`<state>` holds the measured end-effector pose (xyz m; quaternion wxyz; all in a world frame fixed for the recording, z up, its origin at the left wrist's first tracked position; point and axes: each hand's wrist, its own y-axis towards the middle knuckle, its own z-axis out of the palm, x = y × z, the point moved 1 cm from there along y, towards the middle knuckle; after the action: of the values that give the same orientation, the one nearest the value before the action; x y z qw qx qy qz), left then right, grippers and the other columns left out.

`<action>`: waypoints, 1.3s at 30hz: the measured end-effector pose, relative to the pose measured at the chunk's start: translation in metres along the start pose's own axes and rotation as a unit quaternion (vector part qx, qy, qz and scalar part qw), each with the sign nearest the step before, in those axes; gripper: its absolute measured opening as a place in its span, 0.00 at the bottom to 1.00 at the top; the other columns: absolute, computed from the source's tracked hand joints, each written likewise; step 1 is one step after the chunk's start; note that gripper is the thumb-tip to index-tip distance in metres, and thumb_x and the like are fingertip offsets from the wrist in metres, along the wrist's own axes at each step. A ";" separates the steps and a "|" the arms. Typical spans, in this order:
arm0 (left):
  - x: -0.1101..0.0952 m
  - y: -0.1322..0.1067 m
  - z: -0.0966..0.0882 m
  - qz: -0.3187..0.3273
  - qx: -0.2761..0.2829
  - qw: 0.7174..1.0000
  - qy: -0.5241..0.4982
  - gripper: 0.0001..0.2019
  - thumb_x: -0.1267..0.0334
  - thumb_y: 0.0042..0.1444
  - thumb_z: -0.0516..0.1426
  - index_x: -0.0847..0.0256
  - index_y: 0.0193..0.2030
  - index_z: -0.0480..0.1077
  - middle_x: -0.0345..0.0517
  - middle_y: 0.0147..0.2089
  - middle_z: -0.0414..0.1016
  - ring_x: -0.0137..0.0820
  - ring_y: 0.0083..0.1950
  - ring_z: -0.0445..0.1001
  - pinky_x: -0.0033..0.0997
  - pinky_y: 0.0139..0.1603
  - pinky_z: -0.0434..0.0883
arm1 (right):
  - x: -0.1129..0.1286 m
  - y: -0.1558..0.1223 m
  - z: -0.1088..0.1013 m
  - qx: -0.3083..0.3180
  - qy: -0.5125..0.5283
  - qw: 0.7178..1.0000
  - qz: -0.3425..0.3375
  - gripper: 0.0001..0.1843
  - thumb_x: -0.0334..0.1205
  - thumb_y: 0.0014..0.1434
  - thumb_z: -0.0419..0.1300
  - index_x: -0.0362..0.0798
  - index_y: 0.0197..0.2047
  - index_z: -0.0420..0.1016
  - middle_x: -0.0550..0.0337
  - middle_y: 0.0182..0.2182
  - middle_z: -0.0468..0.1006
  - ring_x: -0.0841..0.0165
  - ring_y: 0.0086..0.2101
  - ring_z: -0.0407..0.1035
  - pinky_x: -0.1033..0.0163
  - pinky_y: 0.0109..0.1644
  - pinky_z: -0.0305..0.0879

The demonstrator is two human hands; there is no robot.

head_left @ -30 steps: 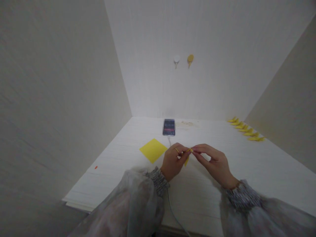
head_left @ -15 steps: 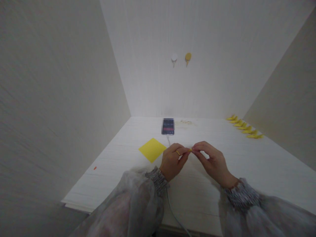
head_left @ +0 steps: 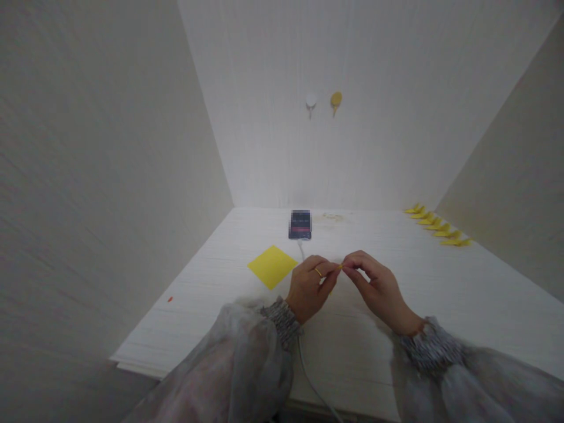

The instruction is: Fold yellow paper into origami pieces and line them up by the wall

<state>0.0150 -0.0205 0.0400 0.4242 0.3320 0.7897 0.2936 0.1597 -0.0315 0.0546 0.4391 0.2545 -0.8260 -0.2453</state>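
Observation:
My left hand (head_left: 311,288) and my right hand (head_left: 376,289) meet fingertip to fingertip above the white table. Between them they pinch a small piece of folded yellow paper (head_left: 341,267), mostly covered by the fingers. A bit of yellow also shows just under the left fingers. Beside my left hand lies a flat yellow paper square (head_left: 272,267), turned like a diamond. At the far right several folded yellow paper pieces (head_left: 434,224) with pointed ends stand in a slanting row.
A phone (head_left: 300,225) with a blurred screen lies at the back, its white cable (head_left: 308,376) running under my left wrist. An orange scrap (head_left: 170,299) rests at the left. Two hooks, one white (head_left: 311,101) and one yellow (head_left: 336,98), are on the back wall.
Both hands stay nearly in place, still pinching the folded paper. A bit of yellow has come into sight below the left fingers.

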 end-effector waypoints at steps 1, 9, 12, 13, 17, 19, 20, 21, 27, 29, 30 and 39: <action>0.000 0.000 0.000 0.000 0.000 1.000 0.000 0.09 0.65 0.53 0.49 0.62 0.34 0.69 0.44 0.28 0.68 0.26 0.32 0.65 0.27 0.33 0.65 | 0.000 0.000 0.000 0.001 0.002 1.000 0.006 0.06 0.36 0.55 0.50 0.48 0.29 0.65 0.59 0.26 0.67 0.69 0.29 0.63 0.64 0.33 0.61; -0.001 0.001 -0.002 0.007 0.002 1.000 0.010 0.09 0.65 0.53 0.49 0.62 0.34 0.69 0.45 0.30 0.69 0.27 0.33 0.66 0.28 0.35 0.65 | -0.002 -0.001 0.003 -0.002 0.009 0.999 0.038 0.04 0.36 0.54 0.51 0.48 0.31 0.65 0.60 0.25 0.69 0.70 0.28 0.65 0.65 0.31 0.63; -0.001 0.001 -0.003 -0.002 -0.009 1.000 0.025 0.08 0.65 0.53 0.49 0.62 0.34 0.69 0.45 0.30 0.69 0.27 0.34 0.66 0.28 0.35 0.65 | 0.000 0.000 0.001 0.013 -0.012 1.000 0.019 0.05 0.36 0.55 0.51 0.48 0.31 0.67 0.60 0.26 0.70 0.70 0.28 0.65 0.65 0.32 0.63; -0.001 0.001 -0.003 -0.005 -0.009 0.999 0.031 0.08 0.65 0.53 0.49 0.62 0.34 0.69 0.45 0.31 0.69 0.28 0.34 0.66 0.29 0.36 0.65 | 0.000 0.000 0.001 0.019 -0.017 1.000 0.012 0.05 0.35 0.55 0.51 0.48 0.31 0.68 0.59 0.26 0.70 0.69 0.29 0.66 0.65 0.32 0.63; -0.001 0.002 -0.003 0.000 0.002 0.998 0.057 0.08 0.65 0.53 0.49 0.62 0.34 0.68 0.45 0.31 0.69 0.28 0.34 0.65 0.28 0.35 0.65 | 0.002 0.001 -0.001 0.007 -0.031 0.999 0.004 0.05 0.36 0.54 0.52 0.48 0.29 0.68 0.59 0.25 0.70 0.69 0.28 0.65 0.65 0.32 0.63; -0.001 0.001 -0.003 0.010 0.004 0.997 0.071 0.09 0.64 0.54 0.49 0.62 0.35 0.69 0.45 0.31 0.69 0.28 0.34 0.65 0.28 0.35 0.64 | 0.002 0.002 -0.001 0.004 -0.028 1.000 0.012 0.05 0.37 0.54 0.53 0.48 0.28 0.68 0.60 0.24 0.70 0.70 0.27 0.65 0.65 0.31 0.62; 0.000 0.001 -0.003 0.014 0.005 0.997 0.078 0.09 0.64 0.54 0.48 0.62 0.36 0.69 0.45 0.30 0.69 0.28 0.34 0.65 0.28 0.35 0.64 | 0.002 0.002 -0.001 0.006 -0.021 1.000 0.022 0.06 0.38 0.53 0.53 0.48 0.27 0.68 0.60 0.23 0.70 0.70 0.26 0.65 0.65 0.30 0.62; 0.000 0.000 -0.004 0.016 0.007 0.996 0.084 0.09 0.64 0.54 0.48 0.61 0.36 0.69 0.45 0.30 0.69 0.27 0.34 0.65 0.28 0.35 0.64 | 0.002 0.002 0.000 0.009 -0.010 0.999 0.037 0.06 0.39 0.53 0.53 0.48 0.27 0.68 0.61 0.23 0.70 0.70 0.26 0.64 0.65 0.30 0.62; 0.005 -0.005 -0.009 0.031 0.010 0.995 0.089 0.10 0.65 0.54 0.48 0.61 0.37 0.69 0.44 0.30 0.69 0.28 0.34 0.65 0.28 0.35 0.64 | -0.002 0.001 0.004 0.066 0.150 0.970 0.180 0.10 0.43 0.52 0.54 0.46 0.27 0.69 0.62 0.20 0.70 0.72 0.23 0.64 0.67 0.26 0.62; 0.005 -0.006 -0.010 0.043 0.015 0.995 0.087 0.09 0.65 0.54 0.48 0.60 0.37 0.69 0.44 0.30 0.69 0.28 0.34 0.65 0.28 0.35 0.64 | -0.003 0.000 0.005 0.077 0.198 0.956 0.201 0.09 0.43 0.51 0.55 0.46 0.27 0.69 0.62 0.21 0.69 0.73 0.22 0.63 0.67 0.27 0.61; 0.006 -0.006 -0.011 0.049 0.016 0.995 0.086 0.09 0.65 0.54 0.48 0.60 0.37 0.69 0.44 0.30 0.69 0.28 0.34 0.64 0.29 0.35 0.64 | -0.003 0.000 0.006 0.078 0.217 0.951 0.207 0.09 0.42 0.51 0.55 0.46 0.27 0.69 0.63 0.21 0.69 0.73 0.23 0.63 0.67 0.27 0.61; 0.009 -0.009 -0.012 0.060 0.003 0.996 0.063 0.08 0.67 0.53 0.50 0.60 0.37 0.69 0.44 0.31 0.70 0.28 0.34 0.63 0.30 0.36 0.63 | 0.002 -0.001 0.009 0.115 0.321 0.905 0.255 0.08 0.40 0.51 0.55 0.45 0.26 0.68 0.63 0.22 0.68 0.74 0.23 0.61 0.67 0.28 0.59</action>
<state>-0.0015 -0.0213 0.0349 0.3540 0.3615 0.7943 0.3363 0.1517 -0.0316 0.0506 0.6959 0.1491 -0.6993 0.0671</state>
